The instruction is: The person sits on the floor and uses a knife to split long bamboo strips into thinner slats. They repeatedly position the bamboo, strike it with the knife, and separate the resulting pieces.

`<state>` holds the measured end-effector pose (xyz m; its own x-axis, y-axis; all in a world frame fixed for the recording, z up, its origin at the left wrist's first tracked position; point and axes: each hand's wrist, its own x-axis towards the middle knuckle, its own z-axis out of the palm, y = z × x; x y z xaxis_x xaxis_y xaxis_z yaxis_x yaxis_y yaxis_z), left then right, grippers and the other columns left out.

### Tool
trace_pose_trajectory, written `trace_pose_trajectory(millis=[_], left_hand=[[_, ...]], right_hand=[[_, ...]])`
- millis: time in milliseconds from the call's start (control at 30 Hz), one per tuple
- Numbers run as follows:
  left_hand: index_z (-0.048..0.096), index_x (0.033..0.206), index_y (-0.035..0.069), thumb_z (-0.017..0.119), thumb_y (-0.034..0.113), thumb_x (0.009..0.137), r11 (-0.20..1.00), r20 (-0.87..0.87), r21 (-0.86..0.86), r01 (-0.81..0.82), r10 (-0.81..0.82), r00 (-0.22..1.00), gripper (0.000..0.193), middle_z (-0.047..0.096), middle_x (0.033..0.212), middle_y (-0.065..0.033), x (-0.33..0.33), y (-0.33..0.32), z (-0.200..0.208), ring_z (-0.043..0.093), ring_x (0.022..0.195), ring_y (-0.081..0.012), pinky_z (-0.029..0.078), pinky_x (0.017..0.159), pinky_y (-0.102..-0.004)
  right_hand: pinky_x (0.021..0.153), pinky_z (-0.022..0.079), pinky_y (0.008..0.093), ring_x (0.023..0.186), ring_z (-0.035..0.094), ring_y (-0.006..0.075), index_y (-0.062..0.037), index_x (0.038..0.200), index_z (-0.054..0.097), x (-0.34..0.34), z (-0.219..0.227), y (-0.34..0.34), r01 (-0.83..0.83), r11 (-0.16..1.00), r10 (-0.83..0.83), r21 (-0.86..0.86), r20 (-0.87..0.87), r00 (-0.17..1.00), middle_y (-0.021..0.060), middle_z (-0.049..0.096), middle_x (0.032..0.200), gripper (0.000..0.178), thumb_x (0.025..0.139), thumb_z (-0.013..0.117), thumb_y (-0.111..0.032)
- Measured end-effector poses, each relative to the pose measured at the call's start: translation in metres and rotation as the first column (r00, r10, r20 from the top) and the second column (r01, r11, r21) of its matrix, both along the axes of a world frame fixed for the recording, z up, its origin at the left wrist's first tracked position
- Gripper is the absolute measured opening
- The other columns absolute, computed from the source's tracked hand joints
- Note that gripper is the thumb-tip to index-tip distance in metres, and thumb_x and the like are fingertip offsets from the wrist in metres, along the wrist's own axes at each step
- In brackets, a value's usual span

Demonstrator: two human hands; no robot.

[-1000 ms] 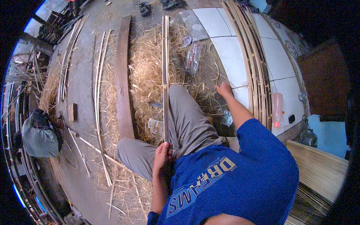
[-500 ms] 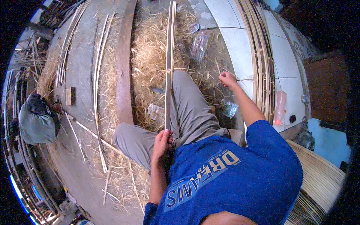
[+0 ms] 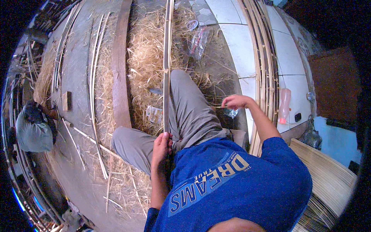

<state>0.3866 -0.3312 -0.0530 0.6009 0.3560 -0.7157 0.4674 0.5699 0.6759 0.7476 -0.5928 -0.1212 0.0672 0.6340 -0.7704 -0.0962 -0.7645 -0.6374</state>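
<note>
My left hand (image 3: 160,150) is closed around the lower end of a long bamboo strip (image 3: 166,92), beside my lap. The strip runs straight away from me, past my bent knees, to the top edge of the view. Out to the right, beyond my thigh, my right hand (image 3: 235,102) is closed with the fingers pointing down. Something thin juts leftward from its fingers, too small and blurred to name. Just below that hand lies a crumpled piece of clear plastic (image 3: 231,112).
Curly bamboo shavings (image 3: 148,50) cover the floor ahead, beside a brown plank (image 3: 120,69). Long bamboo poles (image 3: 266,65) lie on white tiles at right, near a pink bottle (image 3: 284,104). More strips (image 3: 92,85) and a wooden block (image 3: 67,101) are at left.
My right hand has moved down and toward me, and its thin item has swung from pointing up to pointing left. My left hand keeps its hold on the bamboo strip; the whole view has shifted slightly.
</note>
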Motion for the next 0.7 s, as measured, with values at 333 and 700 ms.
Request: trace_pose_trajectory(millis=[333,700], left_hand=[[0.058,0.095,0.007,0.046,0.038,0.099,0.994,0.026,0.083,0.068,-0.070,0.997,0.033,0.045,0.062,0.0041,-0.004,0.001,-0.011,0.038,0.047,-0.0046,0.032,0.041,-0.0210],[0.059,0.094,0.008,0.048,0.035,0.098,0.997,-0.002,0.075,0.028,-0.028,1.000,0.029,0.047,0.062,0.0035,0.000,-0.002,0.001,0.039,0.049,-0.0057,0.030,0.044,-0.0213]], right_hand=[[0.060,0.048,0.0351,0.065,0.057,0.0201,-0.0030,0.102,0.063,-0.032,-0.032,0.045,-0.466,0.843,0.270,0.269,0.537,0.799,0.0088,0.064,0.073,0.025,0.086,0.049,-0.017],[0.066,0.051,0.0305,0.071,0.063,0.0191,-0.0111,0.140,0.033,0.019,-0.017,0.005,0.276,0.955,-0.215,-0.107,0.389,0.896,0.0142,0.066,0.083,0.048,0.095,0.045,-0.023]])
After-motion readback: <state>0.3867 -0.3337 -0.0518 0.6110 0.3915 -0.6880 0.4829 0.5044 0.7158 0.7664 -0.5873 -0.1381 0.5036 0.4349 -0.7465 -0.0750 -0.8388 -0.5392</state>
